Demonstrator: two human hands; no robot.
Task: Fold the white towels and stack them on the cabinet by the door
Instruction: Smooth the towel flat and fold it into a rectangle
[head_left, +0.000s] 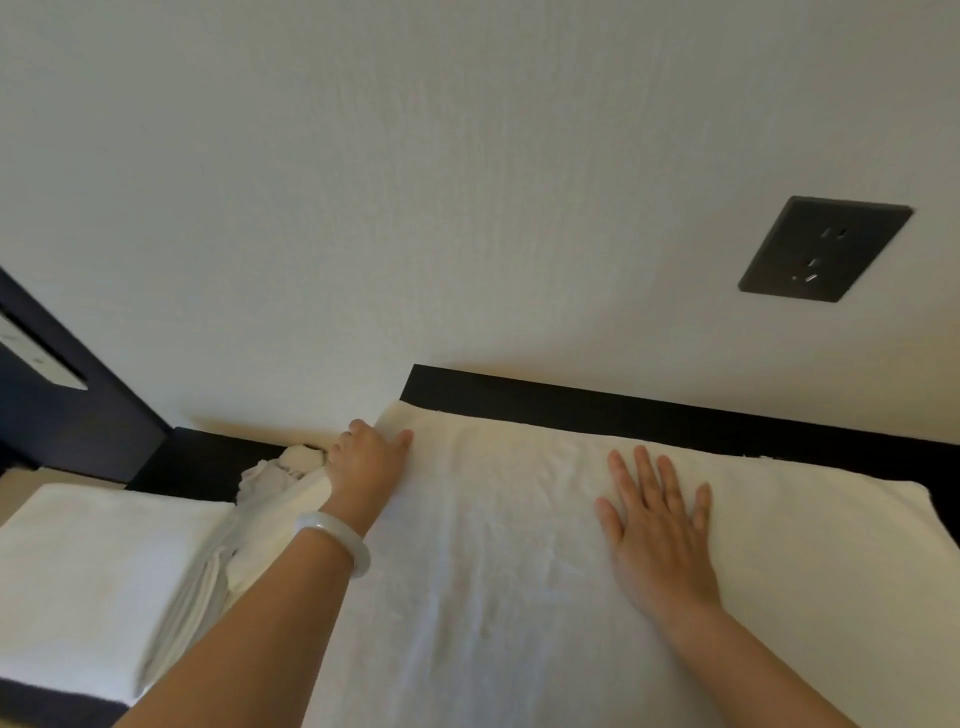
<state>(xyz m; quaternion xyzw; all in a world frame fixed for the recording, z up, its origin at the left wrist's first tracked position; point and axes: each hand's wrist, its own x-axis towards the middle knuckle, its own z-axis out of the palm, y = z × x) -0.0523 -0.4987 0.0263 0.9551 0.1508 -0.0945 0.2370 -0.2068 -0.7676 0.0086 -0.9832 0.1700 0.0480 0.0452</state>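
A large white towel (493, 545) lies spread flat on a dark cabinet top (623, 410) against the wall. My right hand (660, 525) presses flat on it, fingers straight and spread. My left hand (363, 462), with a pale bangle on the wrist, sits at the towel's far left corner; its fingers curl over the towel's left edge, which bunches (270, 483) beneath it. A folded white towel (88, 577) lies to the left, on a lower level.
The pale wall stands right behind the cabinet, with a dark socket plate (823, 249) at the upper right. A dark piece of furniture (67, 400) with a white panel stands at the far left.
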